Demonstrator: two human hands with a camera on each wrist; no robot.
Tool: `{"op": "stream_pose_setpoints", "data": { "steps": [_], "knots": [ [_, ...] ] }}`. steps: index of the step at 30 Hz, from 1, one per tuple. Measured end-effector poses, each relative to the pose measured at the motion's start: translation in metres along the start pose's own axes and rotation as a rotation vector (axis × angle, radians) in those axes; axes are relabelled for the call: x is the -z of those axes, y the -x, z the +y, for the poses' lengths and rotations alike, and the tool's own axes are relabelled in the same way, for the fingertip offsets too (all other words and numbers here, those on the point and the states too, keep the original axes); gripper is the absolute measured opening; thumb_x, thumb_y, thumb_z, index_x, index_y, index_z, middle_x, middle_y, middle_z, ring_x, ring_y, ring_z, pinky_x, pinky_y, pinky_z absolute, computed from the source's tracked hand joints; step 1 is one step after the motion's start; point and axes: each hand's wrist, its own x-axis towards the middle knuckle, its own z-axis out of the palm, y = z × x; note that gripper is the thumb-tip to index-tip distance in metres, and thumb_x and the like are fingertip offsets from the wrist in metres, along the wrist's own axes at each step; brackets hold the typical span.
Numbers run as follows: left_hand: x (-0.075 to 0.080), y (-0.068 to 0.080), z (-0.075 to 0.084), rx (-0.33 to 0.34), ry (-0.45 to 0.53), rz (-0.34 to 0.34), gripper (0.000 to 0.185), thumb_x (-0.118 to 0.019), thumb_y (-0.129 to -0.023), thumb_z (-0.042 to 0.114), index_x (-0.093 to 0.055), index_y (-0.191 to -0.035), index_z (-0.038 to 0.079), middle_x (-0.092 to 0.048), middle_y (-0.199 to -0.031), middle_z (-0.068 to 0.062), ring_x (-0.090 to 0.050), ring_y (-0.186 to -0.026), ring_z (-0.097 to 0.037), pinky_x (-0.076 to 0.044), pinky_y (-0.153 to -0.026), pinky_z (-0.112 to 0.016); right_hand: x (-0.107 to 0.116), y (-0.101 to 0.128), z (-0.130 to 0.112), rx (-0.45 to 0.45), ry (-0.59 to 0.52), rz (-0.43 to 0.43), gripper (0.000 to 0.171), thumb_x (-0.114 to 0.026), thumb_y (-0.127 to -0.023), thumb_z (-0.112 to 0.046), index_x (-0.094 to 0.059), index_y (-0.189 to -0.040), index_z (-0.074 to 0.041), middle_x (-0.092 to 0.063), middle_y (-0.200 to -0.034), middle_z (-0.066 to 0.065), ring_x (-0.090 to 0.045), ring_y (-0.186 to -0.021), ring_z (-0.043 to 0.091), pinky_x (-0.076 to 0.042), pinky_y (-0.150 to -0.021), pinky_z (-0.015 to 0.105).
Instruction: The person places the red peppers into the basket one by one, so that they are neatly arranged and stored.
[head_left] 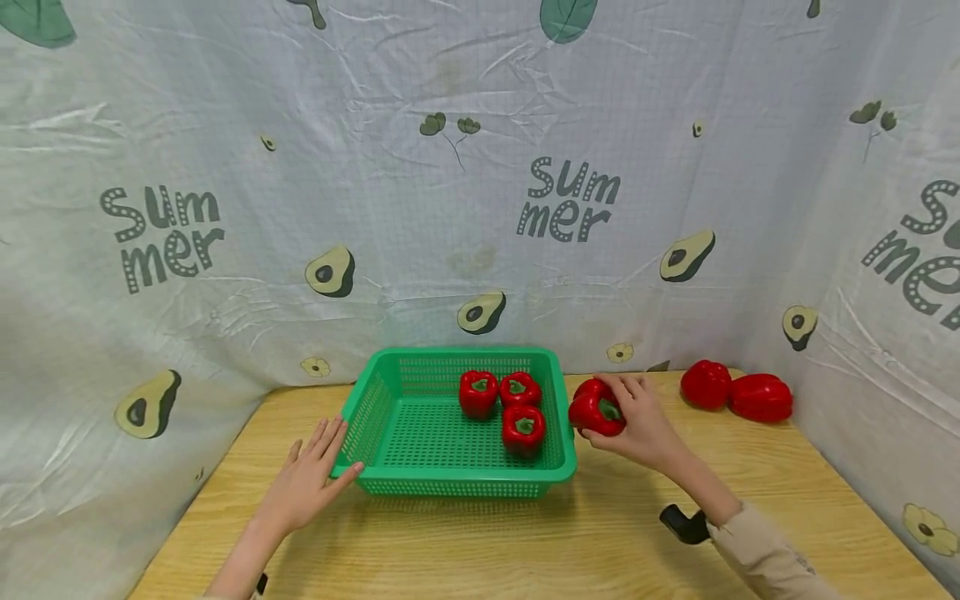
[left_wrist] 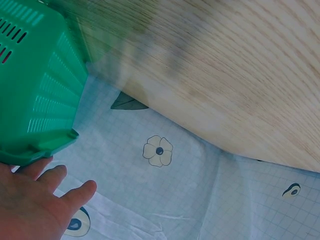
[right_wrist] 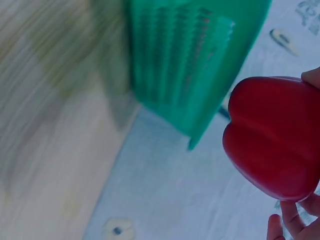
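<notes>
A red bell pepper (head_left: 592,410) is gripped between the thumb and fingers of my right hand (head_left: 637,421), just beyond the right rim of a green plastic basket (head_left: 465,474). In the right wrist view the same pepper (right_wrist: 275,135) shows its lobed underside, the basket wall (right_wrist: 175,60) beside it. My left hand (head_left: 303,479) rests with straight, spread fingers on the basket's left rim; the left wrist view has these fingers (left_wrist: 75,197) at the rim's edge. Three red bell peppers stand in the basket's right half, one of them a front pepper (head_left: 523,429) with its green stem up.
Two more red peppers lie at the table's back right, a left one (head_left: 705,384) against a right one (head_left: 761,397) on its side. The wooden table (head_left: 465,546) meets a printed cloth (head_left: 420,208) behind and at the sides. A black strap piece (head_left: 684,525) sits by the right wrist.
</notes>
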Motion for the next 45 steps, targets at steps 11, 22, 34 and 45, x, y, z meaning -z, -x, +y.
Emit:
{"op": "stream_pose_setpoints", "data": {
  "steps": [11, 22, 34, 45],
  "knots": [
    [-0.001, 0.002, -0.001, 0.003, 0.004, -0.002, 0.071, -0.047, -0.088, 0.046, -0.028, -0.139, 0.000, -0.024, -0.146, -0.019, -0.021, -0.133, -0.039, -0.019, -0.100, -0.063, -0.017, -0.018, -0.053, 0.005, -0.050, -0.021, 0.074, -0.078, -0.062, -0.034, -0.050, -0.126, -0.007, -0.058, -0.108, 0.009, -0.042, -0.090, 0.020, -0.045, -0.068, 0.033],
    [0.001, 0.000, -0.002, 0.001, 0.006, 0.000, 0.072, -0.047, -0.088, 0.046, -0.028, -0.139, 0.000, -0.023, -0.146, -0.019, -0.021, -0.134, -0.038, -0.019, -0.101, -0.062, -0.065, -0.032, -0.100, -0.066, 0.057, -0.131, 0.077, -0.068, -0.071, -0.048, -0.046, -0.128, -0.002, -0.055, -0.114, 0.010, -0.038, -0.097, 0.025, -0.035, -0.074, 0.039],
    [0.001, 0.002, -0.002, 0.004, 0.018, 0.007, 0.071, -0.047, -0.088, 0.045, -0.027, -0.139, -0.001, -0.023, -0.146, -0.019, -0.020, -0.134, -0.039, -0.019, -0.101, -0.063, -0.110, -0.044, -0.119, -0.048, 0.243, -0.300, 0.077, -0.056, -0.080, -0.053, -0.037, -0.135, -0.004, -0.050, -0.119, 0.014, -0.038, -0.104, 0.033, -0.032, -0.078, 0.048],
    [-0.002, 0.002, -0.002, 0.005, 0.010, 0.017, 0.070, -0.049, -0.088, 0.044, -0.028, -0.139, 0.000, -0.024, -0.146, -0.019, -0.020, -0.134, -0.039, -0.019, -0.100, -0.063, -0.121, -0.044, -0.109, -0.080, 0.230, -0.463, 0.077, -0.060, -0.079, -0.046, -0.032, -0.139, -0.008, -0.048, -0.124, 0.012, -0.036, -0.109, 0.033, -0.030, -0.086, 0.055]
  ]
}}
